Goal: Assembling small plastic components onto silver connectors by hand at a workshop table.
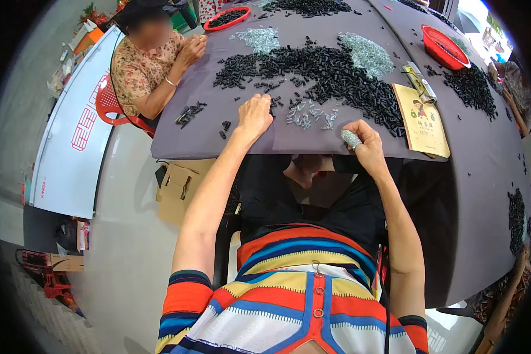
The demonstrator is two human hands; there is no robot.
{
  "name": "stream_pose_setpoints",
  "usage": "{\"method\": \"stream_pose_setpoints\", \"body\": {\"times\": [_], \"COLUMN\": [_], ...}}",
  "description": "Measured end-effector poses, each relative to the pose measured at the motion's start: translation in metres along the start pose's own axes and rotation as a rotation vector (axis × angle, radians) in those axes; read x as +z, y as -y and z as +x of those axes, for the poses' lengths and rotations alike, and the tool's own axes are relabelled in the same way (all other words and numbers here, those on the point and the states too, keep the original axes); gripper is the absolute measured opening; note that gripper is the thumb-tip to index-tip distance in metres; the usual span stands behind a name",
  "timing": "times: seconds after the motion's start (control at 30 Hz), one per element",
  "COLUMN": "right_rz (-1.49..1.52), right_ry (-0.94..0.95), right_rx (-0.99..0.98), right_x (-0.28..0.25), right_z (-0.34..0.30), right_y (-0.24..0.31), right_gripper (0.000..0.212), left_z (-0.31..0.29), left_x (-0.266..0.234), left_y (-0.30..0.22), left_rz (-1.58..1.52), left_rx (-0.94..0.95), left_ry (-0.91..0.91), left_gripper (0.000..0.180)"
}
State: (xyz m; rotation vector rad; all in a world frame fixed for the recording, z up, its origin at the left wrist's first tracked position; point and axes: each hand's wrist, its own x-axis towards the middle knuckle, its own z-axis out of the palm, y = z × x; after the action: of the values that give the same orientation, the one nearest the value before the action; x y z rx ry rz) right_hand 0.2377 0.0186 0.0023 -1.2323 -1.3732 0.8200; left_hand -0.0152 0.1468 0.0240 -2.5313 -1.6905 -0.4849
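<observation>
Over the near edge of the table, my left hand [255,115] is closed, knuckles up. Its fingertips are hidden, and a black piece shows right beside them. My right hand [366,143] is pinched at the table edge, with a silvery-grey covering [351,138] on one digit; what lies between its fingertips is too small to make out. Small clear plastic pieces [304,115] lie scattered between my hands. Beyond them spreads a large heap of short black tube-like pieces [318,71]. A pile of clear pieces [366,54] borders it at the back right.
A yellow booklet [420,121] lies right of the heap, beside a clip-like object [419,82]. Red baskets [445,48] stand farther back on the grey-covered table [206,135]. Another person [150,71] sits at the left, hands together. A cardboard box [183,192] is on the floor.
</observation>
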Motion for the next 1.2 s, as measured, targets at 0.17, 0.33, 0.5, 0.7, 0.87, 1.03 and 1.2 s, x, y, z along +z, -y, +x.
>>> {"method": "stream_pose_setpoints", "body": {"times": [0.17,0.33,0.5,0.7,0.87,1.03,1.2], "right_rz": [-0.021,-0.013,-0.053,0.062,0.081,0.027,-0.106], "right_ry": [0.002,0.004,0.013,0.114,0.115,0.134,0.081], "right_rx": [0.009,0.012,0.008,-0.12,-0.125,-0.153,-0.275], "right_x": [0.0,0.001,0.003,0.04,0.053,0.053,0.054], "right_z": [0.0,0.0,-0.003,-0.023,-0.034,-0.034,-0.035], "right_y": [-0.002,-0.001,-0.001,0.034,0.044,0.045,0.043], "right_gripper": [0.008,0.008,0.008,0.017,0.022,0.023,0.021], "left_z": [-0.003,-0.009,-0.034,-0.086,-0.101,-0.107,-0.109], "left_x": [0.001,-0.012,-0.019,-0.017,-0.008,0.003,0.003], "left_y": [0.003,0.011,0.003,-0.043,-0.066,-0.068,-0.071], "left_rz": [-0.021,-0.175,-1.406,-2.155,-2.265,-2.302,-2.308], "left_rx": [0.007,0.052,-0.349,-0.439,-0.505,-0.47,-0.523], "left_ry": [-0.035,-0.261,0.04,0.434,0.416,0.396,0.34], "left_gripper": [0.019,0.017,0.013,0.014,0.014,0.014,0.013]}}
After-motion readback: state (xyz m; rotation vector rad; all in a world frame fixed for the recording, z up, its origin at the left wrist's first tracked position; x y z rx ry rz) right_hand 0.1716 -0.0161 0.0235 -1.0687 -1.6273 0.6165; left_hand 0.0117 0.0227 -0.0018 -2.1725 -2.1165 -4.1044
